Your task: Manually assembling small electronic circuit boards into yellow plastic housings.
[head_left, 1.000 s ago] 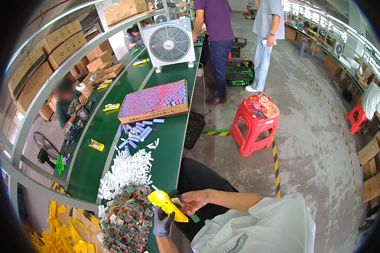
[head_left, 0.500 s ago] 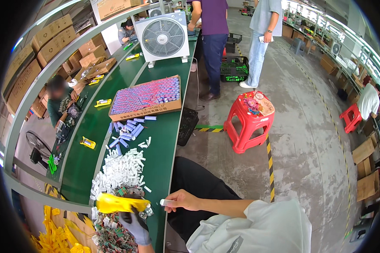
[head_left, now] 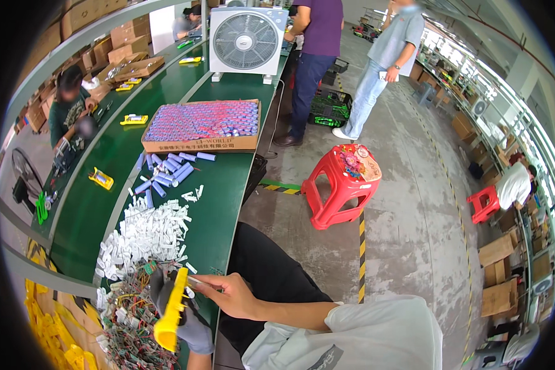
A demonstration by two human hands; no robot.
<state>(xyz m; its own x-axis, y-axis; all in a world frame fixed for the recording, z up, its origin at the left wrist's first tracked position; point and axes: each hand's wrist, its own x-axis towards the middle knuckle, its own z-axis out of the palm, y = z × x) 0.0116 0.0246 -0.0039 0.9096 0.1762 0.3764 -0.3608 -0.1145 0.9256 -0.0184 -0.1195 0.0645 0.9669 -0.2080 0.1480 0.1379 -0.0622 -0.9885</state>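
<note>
My left hand (head_left: 195,331), in a grey and black glove, grips a yellow plastic shell (head_left: 171,317) held upright and tilted. My right hand (head_left: 235,298), bare, has its thumb and fingers pinched at the shell's upper edge on a small whitish piece (head_left: 193,281), mostly hidden by the fingers. Beneath the left hand spreads a heap of small wired circuit boards (head_left: 126,324). Just beyond it lies a pile of small white plastic parts (head_left: 145,231), then loose purple cylindrical battery cells (head_left: 166,172).
A cardboard box (head_left: 197,145) full of battery cells and a box fan (head_left: 245,43) stand farther along the green bench (head_left: 219,213). More yellow shells (head_left: 52,330) lie at lower left. A red stool (head_left: 336,194) stands to the right. Several people are around; one sits across the bench.
My left hand has turned the yellow shell from lying level to upright. My right hand has brought its small piece leftward to the shell. The view has shifted a little.
</note>
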